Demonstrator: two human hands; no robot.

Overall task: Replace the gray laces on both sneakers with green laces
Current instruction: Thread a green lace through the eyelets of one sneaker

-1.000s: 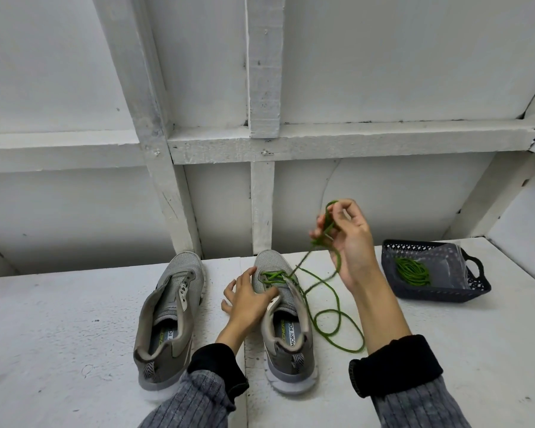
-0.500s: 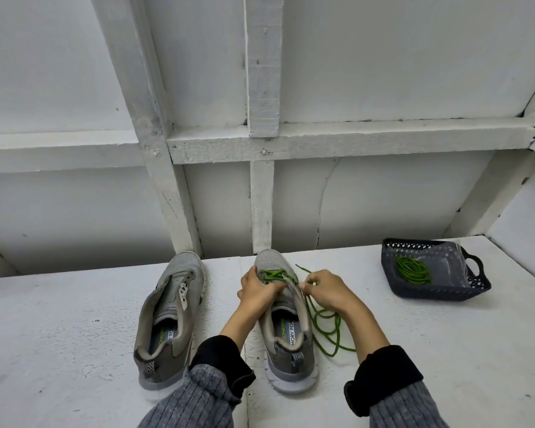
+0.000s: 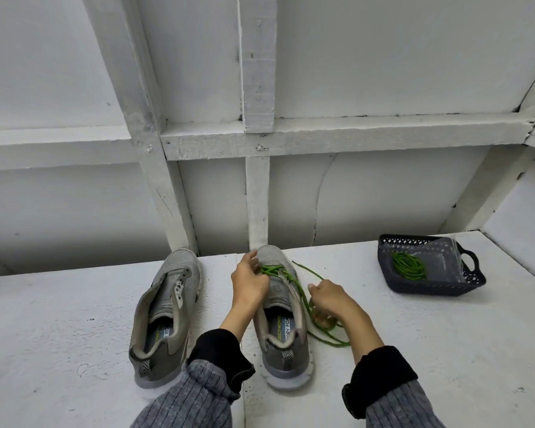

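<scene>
White-painted wood all round: a back wall w/ crossed beams [image 3: 258, 88], and a rough white counter [image 3: 59, 319] running L to R below it. Its far edge meets the wall just behind the shoe toes; at right it ends against a slanted side panel.

Two gray sneakers stand side by side near the middle, toes toward the wall, heels toward the person. Left sneaker [image 3: 164, 313] has no lace, eyelets bare, tongue loose. Right sneaker [image 3: 283, 316] has a green lace [image 3: 274, 270] crossed through its front eyelets; the rest of the lace trails off the shoe's right side and lies in loose loops on the counter just beside it.

Left hand [image 3: 248, 284] rests on the right sneaker's upper, fingers bent down onto the lace at the front rows; whether they pinch it can't be told. Right hand [image 3: 331, 299] is low beside the same shoe, over the loose loops, fingers curled under w/ lace strands running beneath them; grip seems narrow, but whether it holds the lace can't be told.

Dark plastic basket [image 3: 476, 281] sits well apart at the right, near the counter's far right corner, tilted a bit, w/ a coiled second green lace [image 3: 410, 267] inside.

Wide bare counter lies left of the left sneaker, plus a strip btw loops and basket. Gap btw the sneakers is narrow, taken by the left forearm.
</scene>
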